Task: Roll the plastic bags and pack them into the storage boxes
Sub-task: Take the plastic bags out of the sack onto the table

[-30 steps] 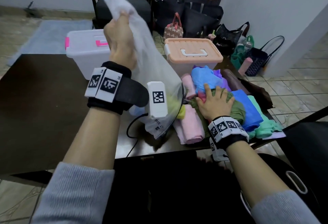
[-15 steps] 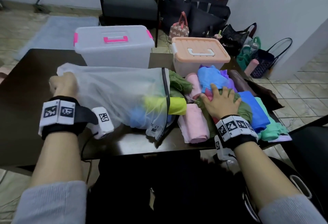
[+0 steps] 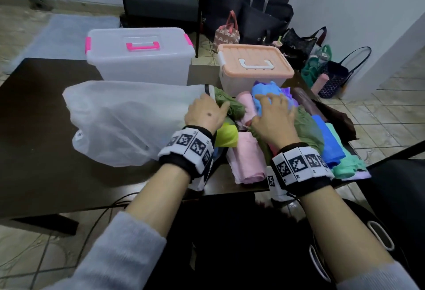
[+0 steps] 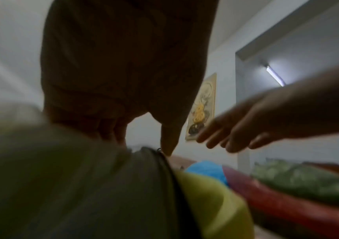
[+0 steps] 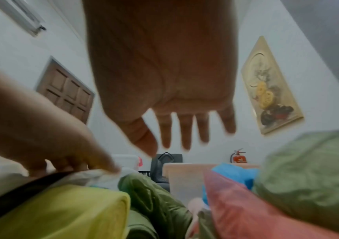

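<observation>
The left hand (image 3: 204, 115) grips the black-trimmed mouth of the large translucent white plastic bag (image 3: 128, 122) lying on the dark table (image 3: 34, 110). The right hand (image 3: 273, 117) hovers, fingers spread and released, over the heap of coloured plastic bags (image 3: 308, 128) before the peach-lidded storage box (image 3: 253, 66).

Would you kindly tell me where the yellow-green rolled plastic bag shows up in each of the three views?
Head: the yellow-green rolled plastic bag lies mid-frame, just right of the left wrist band, beside the pink rolls.
Left wrist: it fills the lower centre, right of the dark band.
Right wrist: it lies bottom left, under the left hand.
Shared landmark: the large translucent white bag's dark band, next to the roll in every view.
</observation>
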